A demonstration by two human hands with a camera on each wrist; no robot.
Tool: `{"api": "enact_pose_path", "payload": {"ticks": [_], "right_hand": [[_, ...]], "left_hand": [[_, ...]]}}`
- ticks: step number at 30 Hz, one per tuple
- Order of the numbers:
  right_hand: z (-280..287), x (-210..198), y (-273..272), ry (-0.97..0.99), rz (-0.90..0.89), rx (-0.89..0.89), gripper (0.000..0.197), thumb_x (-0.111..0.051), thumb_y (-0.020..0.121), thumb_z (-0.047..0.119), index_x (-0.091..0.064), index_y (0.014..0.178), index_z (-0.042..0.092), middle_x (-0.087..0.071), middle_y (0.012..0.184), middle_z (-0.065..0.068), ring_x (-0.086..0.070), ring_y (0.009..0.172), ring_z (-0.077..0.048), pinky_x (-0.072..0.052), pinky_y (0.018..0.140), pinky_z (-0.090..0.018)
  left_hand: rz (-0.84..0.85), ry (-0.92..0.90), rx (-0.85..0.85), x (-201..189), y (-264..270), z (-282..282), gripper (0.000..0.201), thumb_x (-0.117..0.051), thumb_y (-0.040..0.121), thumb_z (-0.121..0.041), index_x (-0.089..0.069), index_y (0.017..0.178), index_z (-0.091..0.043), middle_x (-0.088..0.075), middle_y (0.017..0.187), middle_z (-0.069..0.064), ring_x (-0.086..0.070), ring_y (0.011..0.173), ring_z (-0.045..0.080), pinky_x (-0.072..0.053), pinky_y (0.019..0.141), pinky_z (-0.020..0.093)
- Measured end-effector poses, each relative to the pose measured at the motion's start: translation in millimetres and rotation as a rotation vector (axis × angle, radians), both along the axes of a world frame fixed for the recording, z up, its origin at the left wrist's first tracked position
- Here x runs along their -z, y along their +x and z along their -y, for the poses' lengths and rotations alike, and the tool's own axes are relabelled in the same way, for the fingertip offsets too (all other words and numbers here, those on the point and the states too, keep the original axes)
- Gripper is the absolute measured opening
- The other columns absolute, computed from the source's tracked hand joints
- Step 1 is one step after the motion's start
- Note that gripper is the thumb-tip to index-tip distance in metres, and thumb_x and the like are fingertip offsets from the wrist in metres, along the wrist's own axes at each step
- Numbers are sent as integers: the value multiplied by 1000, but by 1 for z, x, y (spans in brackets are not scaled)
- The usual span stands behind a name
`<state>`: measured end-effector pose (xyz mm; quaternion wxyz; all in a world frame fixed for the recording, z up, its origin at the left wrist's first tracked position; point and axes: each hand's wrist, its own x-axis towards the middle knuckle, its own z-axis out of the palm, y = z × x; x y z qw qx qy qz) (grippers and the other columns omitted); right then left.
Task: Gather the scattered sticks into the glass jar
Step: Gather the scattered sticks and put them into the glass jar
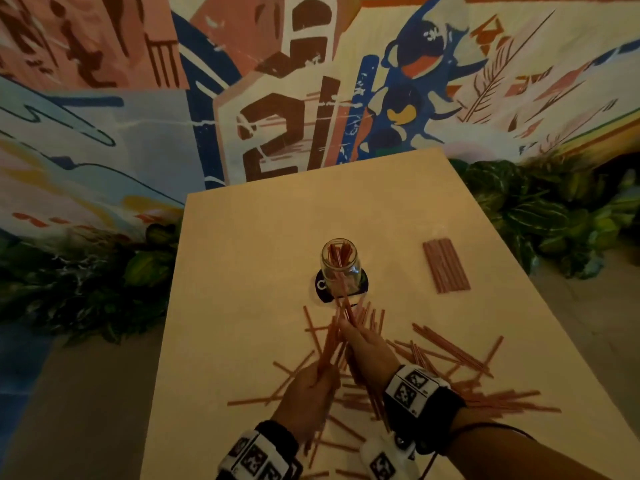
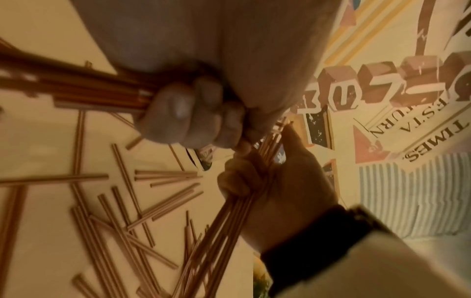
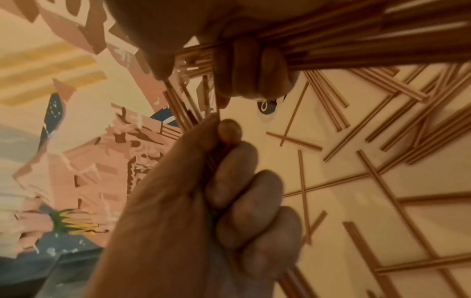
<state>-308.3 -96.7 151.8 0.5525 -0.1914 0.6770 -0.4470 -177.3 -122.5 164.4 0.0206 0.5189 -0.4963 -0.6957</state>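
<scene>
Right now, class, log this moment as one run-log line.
left hand: grips thin reddish sticks | right hand: grips sticks | clear glass jar: upright, part-filled

A pale yellow table fills the middle under dim, warm light. From 9 to 2 o'clock a painted mural covers the wall, with a large brown "21" at 12. Leafy green plants line its foot at 3 and 9 o'clock.

The jar, mid-frame, is clear glossy glass. The sticks strewn across the lower frame look like thin, smooth, matt reddish wood. The table has a pale, matt, smooth top. The wall behind, upper frame, is matt painted.
</scene>
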Motion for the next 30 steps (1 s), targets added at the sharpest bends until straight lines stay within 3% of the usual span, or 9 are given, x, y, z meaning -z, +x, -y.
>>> {"api": "enact_pose_path", "payload": {"ticks": [2,6,14,19,22,25,28,30], "right_hand": [[0,-2,0,-21,27,28,41,-44,91,45,-53,72,10,-36,48,0,-30,35,-13,-28,40,-23],[-4,-1,-4,-93,141,130,42,-37,96,37,-41,59,16,-31,43,7,-24,37,-11,-24,42,-25],[-10,8,-7,-160,1,118,41,-35,97,32,-42,60,15,-36,41,6,-32,31,-8,-29,42,-26],[-8,13,-7,-121,-46,125,35,-38,96,29,-45,65,14,-41,50,0,-36,39,-12,-32,45,-28],[-7,14,-6,-93,-21,117,35,-38,97,22,-51,66,13,-53,55,-5,-43,45,-17,-37,48,-31],[-5,10,-2,-65,8,144,23,-39,97,13,-55,81,8,-53,56,-5,-43,45,-18,-38,48,-30],[-1,7,1,-36,115,171,26,-36,98,22,-55,88,8,-35,49,0,-29,42,-14,-26,45,-28],[3,6,2,-16,87,141,39,-35,96,40,-58,88,9,-36,47,3,-31,40,-12,-28,44,-27]], "left_hand": [[-10,40,35,-4,-6,-5,23,-38,100,-27,-46,83,-13,-31,41,-8,-21,35,11,-21,39,20],[-23,87,12,-6,-6,-8,32,-39,99,-30,-51,78,-11,-29,42,-6,-19,36,11,-18,42,22],[-16,0,-3,-6,-2,-9,35,-41,98,-33,-54,73,-11,-27,42,-6,-17,38,12,-19,40,20],[-1,1,-74,-1,2,-8,34,-41,98,-31,-53,73,-11,-27,42,-5,-16,37,13,-17,41,21],[10,15,-123,0,4,-7,34,-39,98,-31,-47,71,-11,-27,42,-5,-16,35,11,-17,41,19],[32,36,-151,-2,4,-4,34,-40,98,-31,-41,69,-14,-26,42,-6,-17,34,10,-19,40,20],[61,102,-131,-6,1,-1,36,-40,98,-29,-35,65,-16,-26,41,-6,-17,35,11,-17,41,20],[97,78,-45,-8,0,-1,34,-40,96,-27,-37,64,-17,-29,41,-6,-20,35,12,-19,42,21]]}}
